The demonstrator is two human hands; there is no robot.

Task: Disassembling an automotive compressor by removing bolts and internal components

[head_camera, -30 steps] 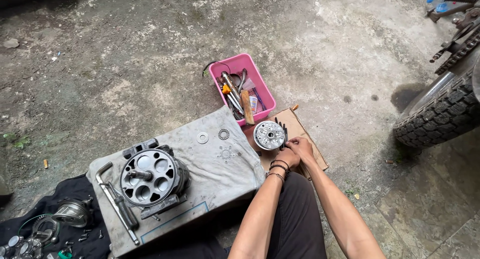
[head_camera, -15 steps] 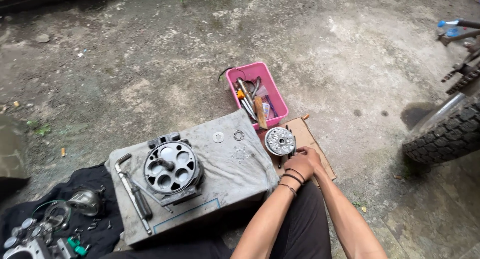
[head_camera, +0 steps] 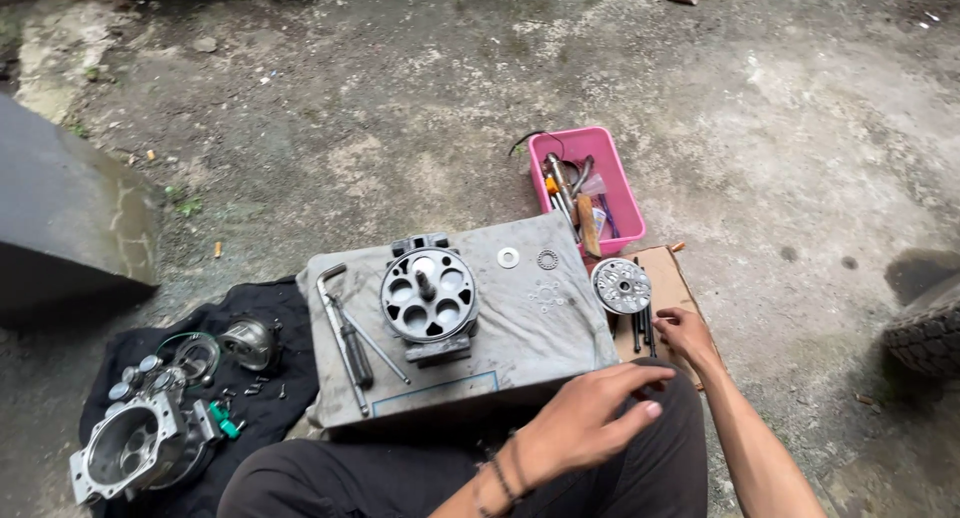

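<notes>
On cardboard (head_camera: 672, 283), one disc (head_camera: 621, 286), several rods (head_camera: 642, 330)

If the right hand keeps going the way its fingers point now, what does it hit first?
Probably the dark rods on the cardboard at the right hand fingertips, then the round metal disc; depth is unclear.
</notes>
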